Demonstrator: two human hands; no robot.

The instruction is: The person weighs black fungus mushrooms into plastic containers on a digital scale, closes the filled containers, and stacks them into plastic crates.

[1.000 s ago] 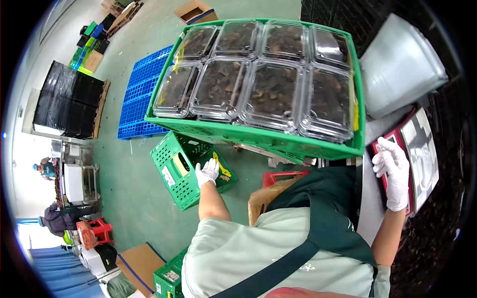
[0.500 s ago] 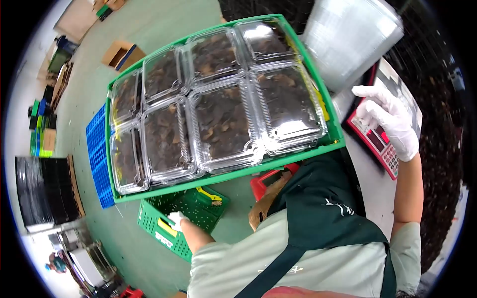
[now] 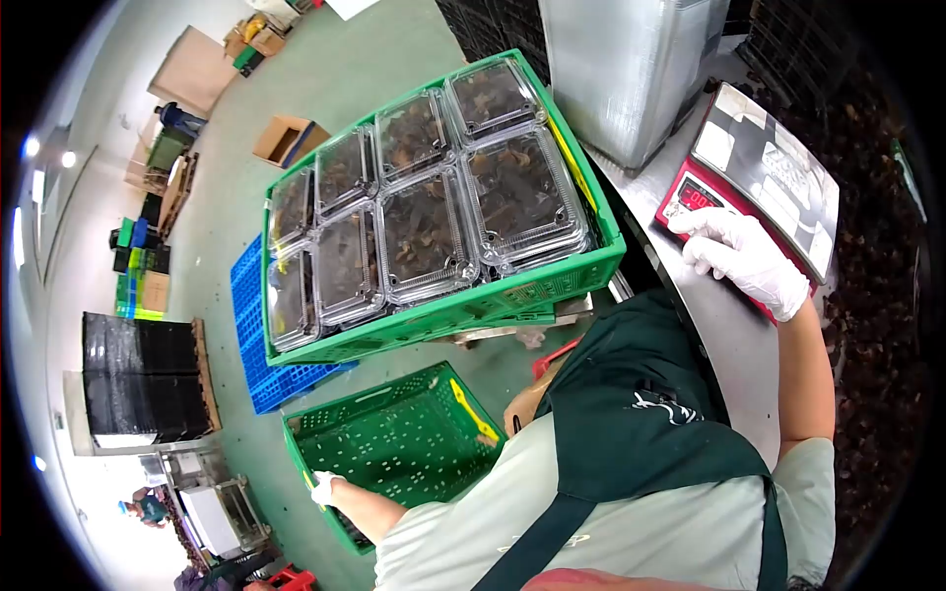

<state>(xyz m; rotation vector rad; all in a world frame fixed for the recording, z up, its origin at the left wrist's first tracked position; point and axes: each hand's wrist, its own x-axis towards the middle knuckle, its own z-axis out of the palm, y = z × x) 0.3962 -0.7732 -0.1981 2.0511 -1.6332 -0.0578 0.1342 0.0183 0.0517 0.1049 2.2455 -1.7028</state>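
Observation:
My left hand (image 3: 323,489), in a white glove, grips the near-left rim of a green plastic crate (image 3: 370,402) low on the floor side; the crate's perforated floor shows. In a matching glove, my right hand (image 3: 741,258) rests over the front panel of a red digital scale (image 3: 687,189), fingers loosely bent and apart, holding nothing. The scale's lit display and silver weighing plate (image 3: 759,167) are in view, its keypad mostly hidden by the hand. Ahead of me, another green crate (image 3: 443,320) holds two rows of closed clear clamshell boxes (image 3: 426,231) filled with dark brown pieces.
A tall stack of clear plastic containers (image 3: 631,79) stands behind the scale on the metal table (image 3: 754,379). Dark brown material (image 3: 877,364) lies along the right. A blue pallet (image 3: 258,340), an open cardboard box (image 3: 289,141) and a black-wrapped pallet load (image 3: 143,374) stand on the floor.
My right hand has moved down onto the scale's panel, its fingers more bent. My left hand has shifted down and left with the lower crate. The view has turned and shifted.

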